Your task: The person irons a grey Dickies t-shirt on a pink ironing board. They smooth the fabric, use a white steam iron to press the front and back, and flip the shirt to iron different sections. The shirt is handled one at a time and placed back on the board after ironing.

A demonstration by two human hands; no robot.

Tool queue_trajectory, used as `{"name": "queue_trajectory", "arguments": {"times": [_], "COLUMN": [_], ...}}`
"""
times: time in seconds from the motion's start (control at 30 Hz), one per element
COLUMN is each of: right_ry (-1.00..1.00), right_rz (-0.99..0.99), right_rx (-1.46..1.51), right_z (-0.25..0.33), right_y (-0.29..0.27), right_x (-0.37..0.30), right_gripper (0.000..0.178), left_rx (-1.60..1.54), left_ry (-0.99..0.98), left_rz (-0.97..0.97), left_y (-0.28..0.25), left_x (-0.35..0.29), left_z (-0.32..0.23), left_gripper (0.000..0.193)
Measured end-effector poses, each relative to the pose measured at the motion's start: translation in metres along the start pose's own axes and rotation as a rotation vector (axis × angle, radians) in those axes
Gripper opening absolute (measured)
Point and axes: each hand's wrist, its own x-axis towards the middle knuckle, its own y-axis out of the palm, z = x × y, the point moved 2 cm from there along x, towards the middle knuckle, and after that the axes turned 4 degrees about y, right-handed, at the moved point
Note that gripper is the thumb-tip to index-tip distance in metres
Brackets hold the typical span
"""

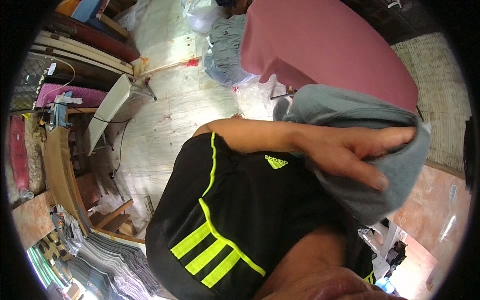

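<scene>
A grey piece of soft cloth [345, 107] hangs bunched in front of my chest at the right; I cannot tell what garment, if any, it is. My left hand [345, 150] reaches across my body and grips it. The thumb lies on the near side of the cloth, and a finger runs along the far side with its tip in a fold. Other fingers are hidden. My right hand does not show. Just beyond the cloth is a table covered with maroon fabric [320, 45].
Clear plastic bags [227, 75] with dark grey fabric lie on the tiled floor by the table. A white folding stand [107, 112] is at left, with a dark cable near it. Stacked folded garments [115, 265] fill the lower left. A woven mat [435, 95] is at the right.
</scene>
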Motion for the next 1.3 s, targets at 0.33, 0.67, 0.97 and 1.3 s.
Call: {"name": "queue_trajectory", "arguments": {"times": [0.33, 0.67, 0.97, 1.3], "right_ry": [-0.001, -0.706, -0.232, -0.376], "right_rz": [-0.356, -1.12, -1.021, -1.024], "right_rx": [0.662, 0.136, -0.147, -0.49], "right_z": [0.038, 0.174, 0.019, 0.051], "right_y": [-0.049, -0.202, -0.213, -0.297], "right_x": [-0.032, -0.063, 0.015, 0.056], "right_gripper": [0.035, 0.032, 0.037, 0.034], "left_rx": [0.489, 0.802, 1.756, 1.338], "left_ry": [-0.164, 0.194, -0.031, -0.175], "left_rz": [-0.516, -0.873, -0.552, -0.155], "left_y": [-0.118, -0.343, -0.441, -0.245], "left_x": [0.08, 0.099, -0.082, 0.054], "left_z": [-0.113, -0.274, -0.066, 0.194], "left_gripper": [0.041, 0.052, 0.033, 0.012]}}
